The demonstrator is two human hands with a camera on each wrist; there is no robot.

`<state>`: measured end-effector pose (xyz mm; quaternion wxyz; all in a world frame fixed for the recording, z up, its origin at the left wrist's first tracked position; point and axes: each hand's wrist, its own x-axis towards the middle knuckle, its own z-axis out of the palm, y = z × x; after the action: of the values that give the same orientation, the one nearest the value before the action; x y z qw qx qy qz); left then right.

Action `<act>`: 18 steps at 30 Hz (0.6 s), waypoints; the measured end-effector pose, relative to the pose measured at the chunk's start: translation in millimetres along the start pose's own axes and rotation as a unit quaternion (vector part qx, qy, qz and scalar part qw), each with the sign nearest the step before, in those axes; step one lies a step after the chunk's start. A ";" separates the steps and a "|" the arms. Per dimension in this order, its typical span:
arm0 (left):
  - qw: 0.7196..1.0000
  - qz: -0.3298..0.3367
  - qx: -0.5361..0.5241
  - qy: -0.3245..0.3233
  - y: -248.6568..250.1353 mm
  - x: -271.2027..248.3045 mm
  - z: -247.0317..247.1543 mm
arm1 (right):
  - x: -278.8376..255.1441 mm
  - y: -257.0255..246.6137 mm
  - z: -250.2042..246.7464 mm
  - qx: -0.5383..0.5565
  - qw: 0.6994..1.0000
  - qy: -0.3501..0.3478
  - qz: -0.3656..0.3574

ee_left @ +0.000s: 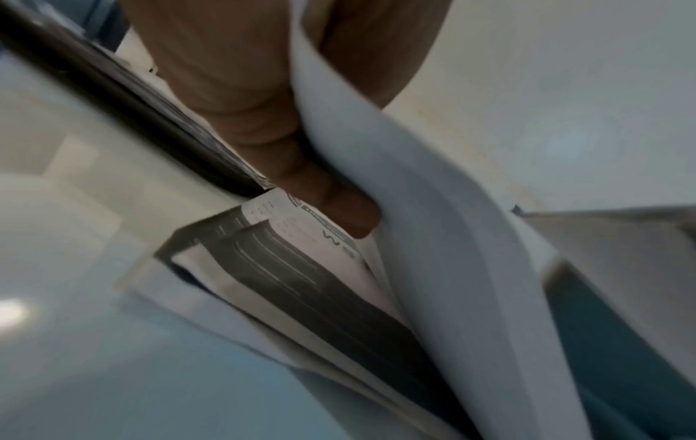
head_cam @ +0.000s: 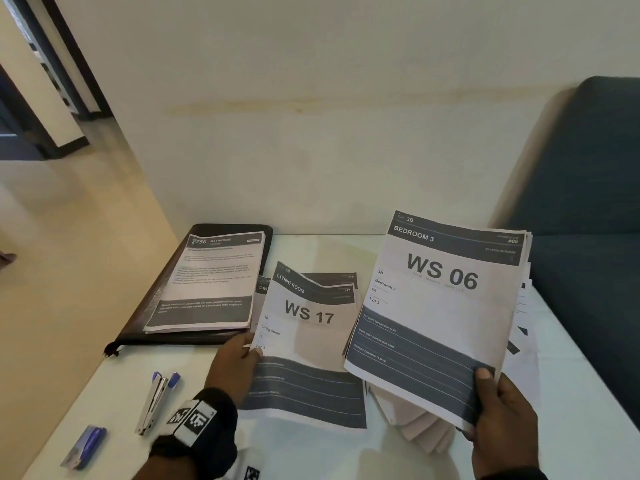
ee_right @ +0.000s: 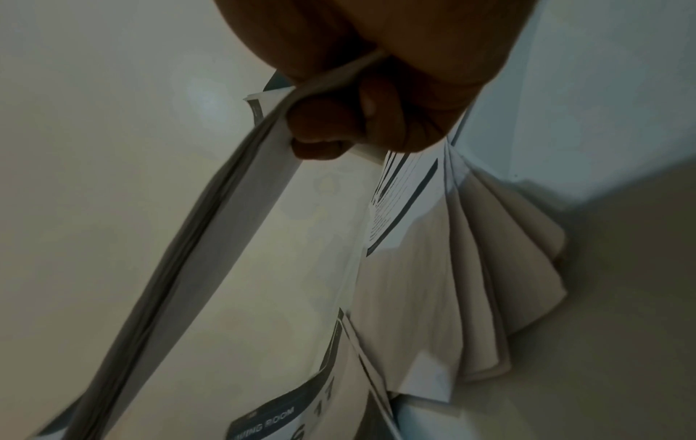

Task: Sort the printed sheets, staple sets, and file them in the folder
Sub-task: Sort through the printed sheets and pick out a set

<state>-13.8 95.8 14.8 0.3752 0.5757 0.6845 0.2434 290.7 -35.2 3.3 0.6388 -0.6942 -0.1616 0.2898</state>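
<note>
My right hand (head_cam: 498, 403) grips the lower right corner of a stack of printed sheets (head_cam: 440, 306) held above the table, its top page reading "WS 06"; the right wrist view shows the fingers (ee_right: 324, 128) curled under that stack (ee_right: 211, 238). My left hand (head_cam: 235, 362) pinches the left edge of a "WS 17" sheet (head_cam: 308, 317) and lifts it off the pile (head_cam: 304, 393) on the table. The left wrist view has the lifted sheet (ee_left: 433, 238) with fingers (ee_left: 339, 205) beneath it. A black folder (head_cam: 145, 317) at the back left carries a printed stack (head_cam: 211, 282). A stapler (head_cam: 156, 400) lies at the front left.
A small blue box (head_cam: 85, 446) lies near the table's (head_cam: 571, 427) front left corner. More loose sheets (head_cam: 523, 341) fan out under the held stack. A dark sofa (head_cam: 588, 237) stands to the right, a wall right behind the table, and open floor to the left.
</note>
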 end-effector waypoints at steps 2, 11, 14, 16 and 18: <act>0.994 -0.021 -0.105 -0.008 -0.2 -24.2 -0.9 | 0.0 1.4 0.1 0.003 1.000 -0.002 0.002; 0.970 -0.107 -0.209 -0.058 -27.4 -75.4 23.1 | 0.4 7.4 0.3 -0.055 0.997 -0.049 0.009; 0.978 -0.087 -0.178 -0.062 -28.8 -69.4 31.3 | -2.0 7.8 0.7 -0.100 0.993 -0.062 0.001; 0.980 -0.074 -0.171 -0.067 -27.3 -66.1 32.4 | -2.7 11.6 0.3 -0.124 0.990 -0.065 0.003; 0.979 -0.077 -0.170 -0.078 -29.3 -60.2 34.0 | -3.9 14.1 2.4 -0.144 0.987 -0.074 0.011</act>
<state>-1.2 27.6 -14.0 0.5375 0.4667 0.6440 0.2803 284.2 -37.5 -9.8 0.5154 -0.7574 -0.2408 0.3206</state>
